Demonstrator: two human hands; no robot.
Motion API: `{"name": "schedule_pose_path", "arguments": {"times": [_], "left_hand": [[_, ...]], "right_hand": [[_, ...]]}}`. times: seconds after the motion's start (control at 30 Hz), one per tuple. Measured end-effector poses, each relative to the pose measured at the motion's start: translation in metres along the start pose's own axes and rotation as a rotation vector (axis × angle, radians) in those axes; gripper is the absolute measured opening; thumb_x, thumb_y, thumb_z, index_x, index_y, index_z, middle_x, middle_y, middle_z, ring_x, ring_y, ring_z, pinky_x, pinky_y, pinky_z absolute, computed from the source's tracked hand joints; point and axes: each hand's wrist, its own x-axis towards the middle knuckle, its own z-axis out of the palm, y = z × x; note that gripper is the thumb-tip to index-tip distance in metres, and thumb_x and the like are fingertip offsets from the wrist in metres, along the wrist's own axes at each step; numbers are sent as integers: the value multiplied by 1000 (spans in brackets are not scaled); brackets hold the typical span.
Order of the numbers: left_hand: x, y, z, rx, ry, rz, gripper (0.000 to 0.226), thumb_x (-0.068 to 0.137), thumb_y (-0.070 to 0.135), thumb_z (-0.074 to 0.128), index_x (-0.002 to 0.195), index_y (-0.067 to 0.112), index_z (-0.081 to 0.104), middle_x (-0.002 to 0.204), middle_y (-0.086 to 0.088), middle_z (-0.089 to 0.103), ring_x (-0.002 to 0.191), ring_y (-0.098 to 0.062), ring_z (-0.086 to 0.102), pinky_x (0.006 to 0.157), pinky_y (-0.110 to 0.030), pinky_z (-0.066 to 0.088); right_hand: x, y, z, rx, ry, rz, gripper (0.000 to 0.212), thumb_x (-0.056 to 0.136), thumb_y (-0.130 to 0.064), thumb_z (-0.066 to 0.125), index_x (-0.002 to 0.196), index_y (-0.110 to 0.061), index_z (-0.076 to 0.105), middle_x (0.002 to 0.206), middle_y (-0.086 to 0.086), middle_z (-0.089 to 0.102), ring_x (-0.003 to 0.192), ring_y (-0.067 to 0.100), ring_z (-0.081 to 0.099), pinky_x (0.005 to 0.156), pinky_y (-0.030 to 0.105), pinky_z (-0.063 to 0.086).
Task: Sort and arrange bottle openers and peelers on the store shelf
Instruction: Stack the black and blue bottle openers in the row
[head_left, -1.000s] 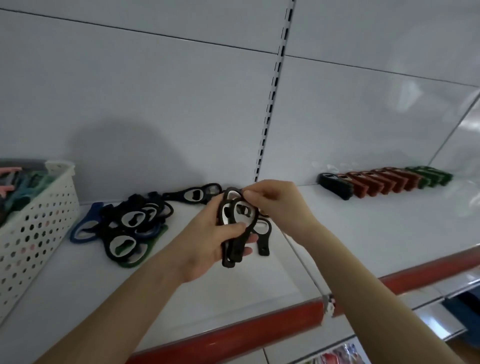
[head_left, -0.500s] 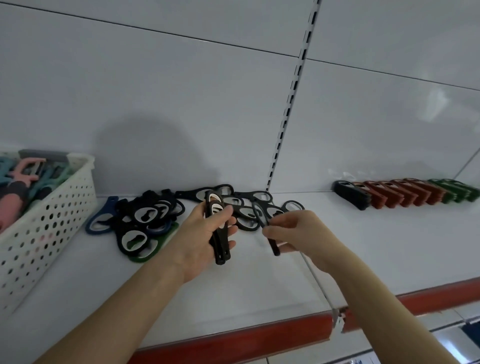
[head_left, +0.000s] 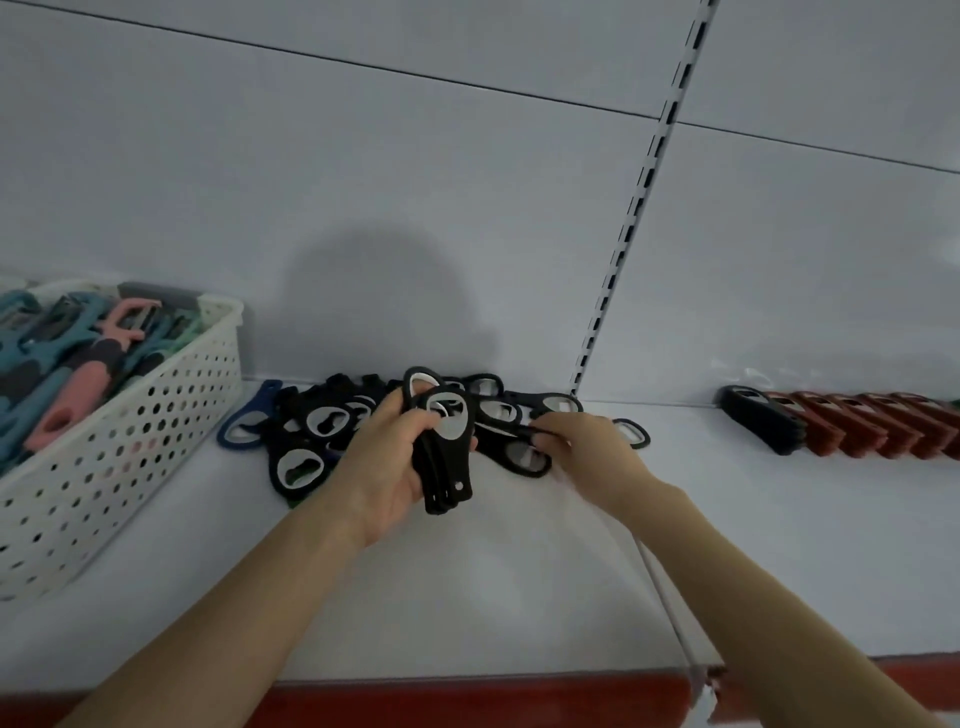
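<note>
**Black openers stacked in your left hand, your right hand at the pile**

At the far left, a white perforated basket (head_left: 156, 431) sits on the shelf (head_left: 519, 597) and is filled with peelers (head_left: 78, 379) in pink, teal and dark tones, lying jumbled together. Just right of the basket, a blue opener (head_left: 244, 428) lies flat at the edge of a loose pile of black openers (head_left: 311, 441), which spreads along the back wall with the metal ovals facing up.

In front of that pile, your left hand (head_left: 384, 467) grips a stack of black openers (head_left: 444, 483). Your thumb and fingers are wrapped round it, with the heads pointing up towards the wall and the handle ends hanging below your palm, above the shelf.

Just beside the stack, your right hand (head_left: 587, 447) reaches into the right side of the pile. Its fingertips pinch a single opener (head_left: 514, 430), seen almost edge-on and blurred. You cannot tell whether it is off the pile or resting on it.

Behind your right hand, a slotted upright (head_left: 639, 208) runs up the wall panels. Well apart to the right, a tidy row stands on edge against the wall: one black opener (head_left: 758, 423) at its left end, then red-brown openers (head_left: 857, 423) packed side by side towards the frame edge. A red strip (head_left: 467, 701) runs along the front lip of the shelf.
</note>
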Motion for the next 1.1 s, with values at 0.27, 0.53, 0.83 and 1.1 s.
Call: {"name": "schedule_pose_path", "arguments": {"times": [0.27, 0.53, 0.83, 1.1], "left_hand": [[1, 7, -4, 141, 20, 45, 24, 96, 13, 44, 109, 28, 57, 96, -1, 68, 78, -19, 67, 71, -33, 51], [-10, 11, -7, 232, -261, -49, 37, 83, 6, 59, 115, 24, 57, 99, -2, 69, 84, -15, 68, 69, -34, 57], [-7, 7, -3, 176, -93, -37, 28, 88, -2, 53, 111, 14, 54, 101, -14, 66, 72, -25, 70, 59, -35, 57], [-2, 11, -10, 62, -16, 87, 34, 84, -6, 56, 113, 10, 54, 106, -14, 63, 88, -24, 62, 60, -31, 57]], "right_hand": [[-6, -19, -64, 448, -177, -188, 20, 87, -7, 60, 78, -25, 64, 62, -17, 61, 59, -4, 52, 59, 8, 40], [9, -56, -22, 373, 78, -215, 14, 78, -22, 71, 90, -16, 66, 73, -13, 53, 70, 0, 51, 63, 10, 39], [2, -17, -5, 216, -182, 136, 45, 85, -60, 45, 112, -26, 58, 103, -5, 63, 99, 14, 58, 89, 32, 47], [-8, -10, -10, 167, -75, 84, 18, 80, -20, 68, 95, -12, 62, 75, -5, 53, 79, 17, 53, 69, 26, 38]]}}
